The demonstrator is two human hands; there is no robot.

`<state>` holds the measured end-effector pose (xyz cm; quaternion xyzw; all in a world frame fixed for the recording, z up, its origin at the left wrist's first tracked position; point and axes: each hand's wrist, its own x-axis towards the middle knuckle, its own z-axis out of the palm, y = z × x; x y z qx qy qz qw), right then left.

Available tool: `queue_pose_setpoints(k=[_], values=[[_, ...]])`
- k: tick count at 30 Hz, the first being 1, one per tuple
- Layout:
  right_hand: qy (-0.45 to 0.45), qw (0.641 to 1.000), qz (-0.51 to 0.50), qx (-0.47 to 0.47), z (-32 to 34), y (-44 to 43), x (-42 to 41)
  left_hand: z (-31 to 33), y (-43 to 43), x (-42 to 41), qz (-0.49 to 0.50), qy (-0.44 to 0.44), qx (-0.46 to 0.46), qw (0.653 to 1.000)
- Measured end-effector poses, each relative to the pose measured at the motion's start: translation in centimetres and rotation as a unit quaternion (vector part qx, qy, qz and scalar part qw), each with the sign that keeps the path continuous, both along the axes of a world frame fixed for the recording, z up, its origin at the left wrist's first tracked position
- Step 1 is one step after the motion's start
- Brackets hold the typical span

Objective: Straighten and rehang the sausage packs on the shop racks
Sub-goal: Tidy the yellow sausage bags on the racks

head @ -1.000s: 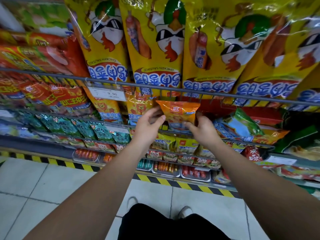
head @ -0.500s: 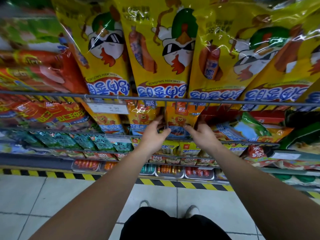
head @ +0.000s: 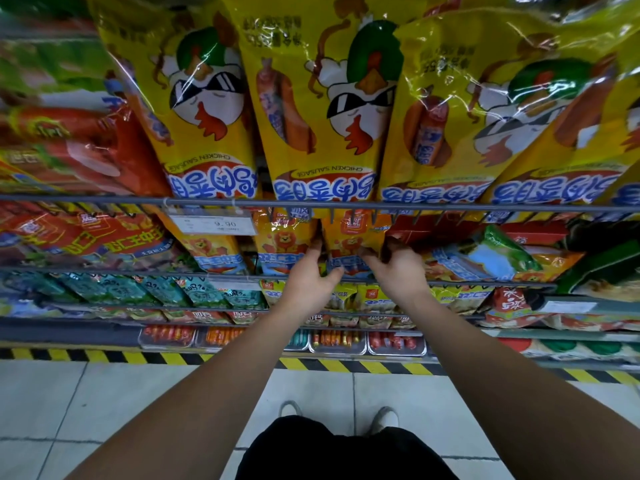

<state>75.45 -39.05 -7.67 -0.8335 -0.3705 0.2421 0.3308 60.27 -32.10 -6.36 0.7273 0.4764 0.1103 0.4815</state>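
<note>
Bright overhead light glares on the yellow packs (head: 322, 109); edges bend and blur.

This is a shop, the packaged-food aisle of a grocery. Tiers of wire racks (head: 104, 198) run across the view, each hung tight with many copies of the same sealed goods: big yellow chicken sausage packs (head: 322, 133) on top, red packs (head: 86, 237) and an orange lion pack (head: 349, 237) among its like below, teal packets (head: 166, 289) lower still. A price tag (head: 214, 225) reading 9.90 is clipped to a rail. At the bottom sit clear trays (head: 337, 341) of small sausages, above hazard tape (head: 138, 357) and a tiled floor (head: 104, 410).
</note>
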Motion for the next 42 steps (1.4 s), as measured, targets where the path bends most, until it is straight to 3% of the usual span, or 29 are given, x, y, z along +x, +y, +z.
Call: queue_pose_setpoints(k=[8,16,25,31,37,42], values=[[-0.047,0.997,-0.021,-0.057,-0.7,-1.1,-1.0,-0.8,-0.5,-0.6,-0.029,0.028,-0.060,0.997],[-0.073,0.993,-0.081,0.053,0.9,-6.1,-0.3,-0.8,-1.3,-0.9,-0.032,0.029,-0.034,0.998],[-0.268,0.940,-0.167,0.130,4.9,-12.4,4.0,-0.9,-3.5,1.9,-0.087,-0.011,-0.054,0.995],[-0.273,0.949,-0.154,0.035,5.9,-12.9,7.4,-0.5,-4.9,4.5,-0.120,-0.016,-0.057,0.991],[-0.213,0.974,-0.032,-0.069,6.1,-12.3,10.6,0.9,-6.7,7.9,-0.087,-0.013,-0.017,0.996],[-0.212,0.967,0.061,-0.130,6.3,-11.7,12.9,1.2,-7.6,11.2,-0.038,0.040,0.039,0.998]])
